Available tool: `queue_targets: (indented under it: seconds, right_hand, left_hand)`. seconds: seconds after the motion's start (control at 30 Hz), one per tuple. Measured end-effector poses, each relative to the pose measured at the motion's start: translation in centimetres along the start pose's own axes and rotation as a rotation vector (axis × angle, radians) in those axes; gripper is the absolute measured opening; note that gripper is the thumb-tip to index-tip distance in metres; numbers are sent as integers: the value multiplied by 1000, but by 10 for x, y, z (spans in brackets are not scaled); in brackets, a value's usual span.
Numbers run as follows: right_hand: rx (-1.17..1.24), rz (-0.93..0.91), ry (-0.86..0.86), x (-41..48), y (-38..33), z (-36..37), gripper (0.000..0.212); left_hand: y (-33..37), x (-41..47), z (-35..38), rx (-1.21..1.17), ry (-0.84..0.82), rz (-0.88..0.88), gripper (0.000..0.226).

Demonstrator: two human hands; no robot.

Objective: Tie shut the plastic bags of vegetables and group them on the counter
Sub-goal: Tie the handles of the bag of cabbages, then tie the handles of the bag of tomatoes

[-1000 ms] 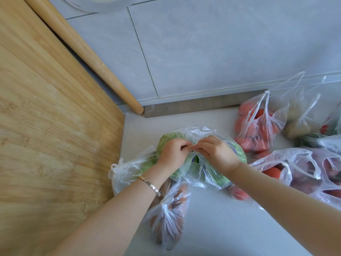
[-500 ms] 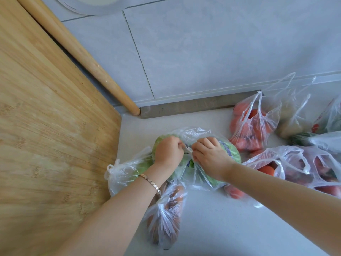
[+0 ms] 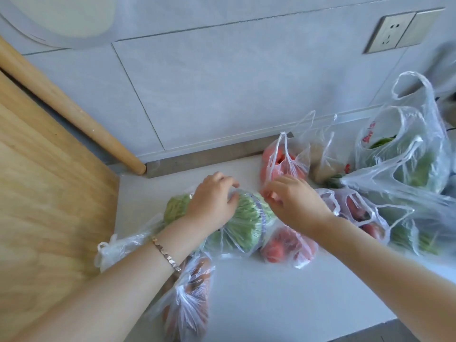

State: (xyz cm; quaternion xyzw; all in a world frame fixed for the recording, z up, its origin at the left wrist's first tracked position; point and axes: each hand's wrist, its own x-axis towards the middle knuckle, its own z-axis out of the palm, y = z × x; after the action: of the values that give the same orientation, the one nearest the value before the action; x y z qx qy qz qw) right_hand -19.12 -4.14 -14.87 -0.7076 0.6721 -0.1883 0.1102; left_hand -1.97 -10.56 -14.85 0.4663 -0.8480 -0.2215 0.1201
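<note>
Left grip (image 3: 212,201) is resting on top of the cabbage bag (image 3: 244,225) mid-counter (image 3: 271,304), with a bracelet (image 3: 165,253) on that wrist. Right grip (image 3: 293,201) hangs just beside it, fingers loosely curled, too blurry to say if it's pinching plastic. A tomato bag (image 3: 286,245) touches the cabbage one, and the carrot bag (image 3: 192,299) lies by the left forearm.

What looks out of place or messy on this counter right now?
Nothing looks spilled. The large bag of greens at the right gapes open with its handles loose, and the bag of orange vegetables lies on its side, nearer the front of the counter than the rest.
</note>
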Motion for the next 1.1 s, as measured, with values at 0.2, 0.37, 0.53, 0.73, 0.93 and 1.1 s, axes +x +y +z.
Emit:
queue_targets:
  seconds: [0.2, 0.37, 0.53, 0.73, 0.93, 1.1]
  right_hand:
    - [-93, 370, -9, -42, 48, -49, 42]
    - [-237, 503, -312, -65, 82, -37, 53]
    - [-373, 437, -446, -60, 128, -31, 34]
    - [-324, 60, -375, -47, 157, -39, 57]
    - [-345, -45, -376, -28, 132, -23, 40]
    - [113, -180, -274, -26, 110, -40, 40]
  left_hand:
    - [81, -5, 44, 232, -366, 7, 83]
    - [97, 0, 80, 222, -282, 66, 22]
    - [110, 16, 85, -262, -124, -230, 42]
    - [134, 14, 87, -419, 14, -272, 37]
    - [143, -10, 87, -300, 67, -300, 44]
    - [135, -26, 80, -270, 445, -469, 37]
